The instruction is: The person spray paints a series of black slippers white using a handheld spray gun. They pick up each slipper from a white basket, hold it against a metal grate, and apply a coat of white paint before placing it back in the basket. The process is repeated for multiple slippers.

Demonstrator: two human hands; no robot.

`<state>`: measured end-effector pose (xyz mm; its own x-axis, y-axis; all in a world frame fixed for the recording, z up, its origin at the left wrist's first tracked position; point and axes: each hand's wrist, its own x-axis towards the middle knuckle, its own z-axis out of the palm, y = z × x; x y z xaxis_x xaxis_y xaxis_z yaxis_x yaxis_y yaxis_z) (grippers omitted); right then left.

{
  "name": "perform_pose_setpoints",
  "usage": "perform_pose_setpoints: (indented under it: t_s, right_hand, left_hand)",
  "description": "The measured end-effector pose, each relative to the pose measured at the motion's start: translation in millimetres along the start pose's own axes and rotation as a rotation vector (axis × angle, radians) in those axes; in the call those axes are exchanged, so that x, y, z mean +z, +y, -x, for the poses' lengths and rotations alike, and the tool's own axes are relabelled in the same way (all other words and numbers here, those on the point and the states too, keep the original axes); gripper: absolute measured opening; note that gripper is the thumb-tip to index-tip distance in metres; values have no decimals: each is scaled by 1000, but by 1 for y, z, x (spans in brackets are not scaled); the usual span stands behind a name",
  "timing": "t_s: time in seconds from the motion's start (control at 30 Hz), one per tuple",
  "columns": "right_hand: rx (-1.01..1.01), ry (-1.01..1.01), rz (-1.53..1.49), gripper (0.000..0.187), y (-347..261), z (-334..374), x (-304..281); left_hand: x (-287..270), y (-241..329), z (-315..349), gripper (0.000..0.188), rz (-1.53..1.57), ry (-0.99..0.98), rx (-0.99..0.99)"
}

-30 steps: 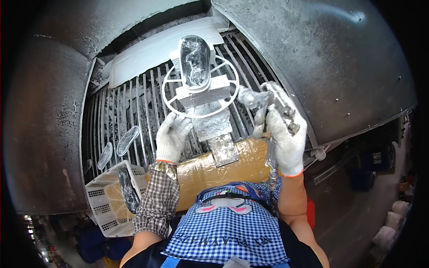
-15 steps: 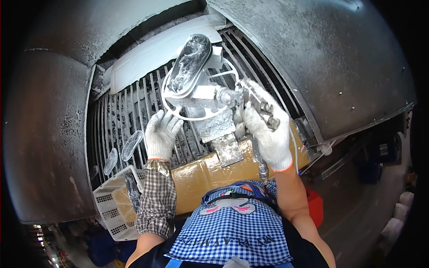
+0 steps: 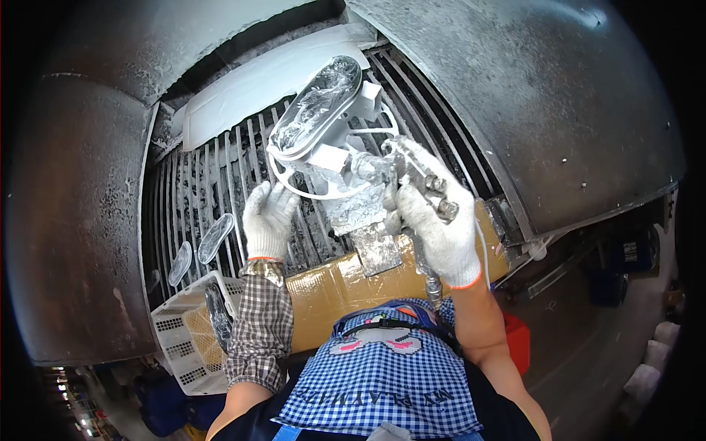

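My right hand (image 3: 441,228), in a white knit glove, is closed around a metal spray gun (image 3: 412,180) whose nozzle points left. My left hand (image 3: 269,219), gloved too, has its fingers stretched out at the near left rim of a white spoked wheel (image 3: 323,195); whether they press on it I cannot tell. Above the wheel, a long oval piece (image 3: 318,104) with a film-like shiny dark top and white edge rests tilted on white blocks (image 3: 329,157). The spray gun's front end is close to the near block.
Soot-dark metal bars (image 3: 213,176) lie beneath, between metal side walls (image 3: 559,132). Two oval pieces (image 3: 216,238) lie on the bars at left. A white plastic basket (image 3: 184,323) holds another wrapped piece. Taped brown cardboard (image 3: 323,283) covers the front edge. A pale hose (image 3: 484,242) hangs beside my right wrist.
The oval piece and its blocks have turned clockwise a little with the wheel. My right hand and the spray gun have shifted slightly; my left hand stays by the rim.
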<state>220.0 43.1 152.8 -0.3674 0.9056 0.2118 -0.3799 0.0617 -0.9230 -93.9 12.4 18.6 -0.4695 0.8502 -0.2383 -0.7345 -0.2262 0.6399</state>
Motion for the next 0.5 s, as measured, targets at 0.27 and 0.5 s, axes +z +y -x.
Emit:
perform_pose_setpoints:
  t_s: [0.27, 0.5]
  right_hand:
    - [-83, 77, 109, 56, 11, -17, 4]
    - [-71, 125, 19, 53, 13, -23, -2]
  left_hand:
    - [16, -41, 32, 23, 24, -35, -132]
    - [22, -43, 41, 34, 53, -58, -178]
